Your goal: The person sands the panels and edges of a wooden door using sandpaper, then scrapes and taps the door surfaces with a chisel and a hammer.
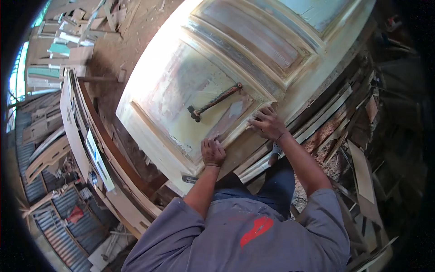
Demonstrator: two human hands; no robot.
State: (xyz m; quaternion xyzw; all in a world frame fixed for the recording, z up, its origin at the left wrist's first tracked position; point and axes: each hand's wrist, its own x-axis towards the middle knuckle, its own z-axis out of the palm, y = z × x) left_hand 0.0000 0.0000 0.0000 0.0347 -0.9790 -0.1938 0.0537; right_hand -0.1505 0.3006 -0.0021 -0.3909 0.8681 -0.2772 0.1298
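A large panelled wooden door (253, 154) lies flat in front of me, its surface pale and patchy. Along the near edge of its closest panel runs a wooden moulding strip (240, 128). My left hand (213, 152) is closed, with curled fingertips at the strip's left end. Farther right, my right hand (268, 123) bends its fingers over the same strip, thumb and fingers close together. What lies under the fingertips is hidden. Between and beyond my hands, a hammer (216, 101) rests on the panel, its head toward the left.
A small dark metal piece (189, 178) sits at the door's near left corner. Long curved boards (84, 122) stand to the left. Scrap wood strips (337, 122) and shavings (324, 138) lie on the right. Offcuts (68, 38) are piled at far left.
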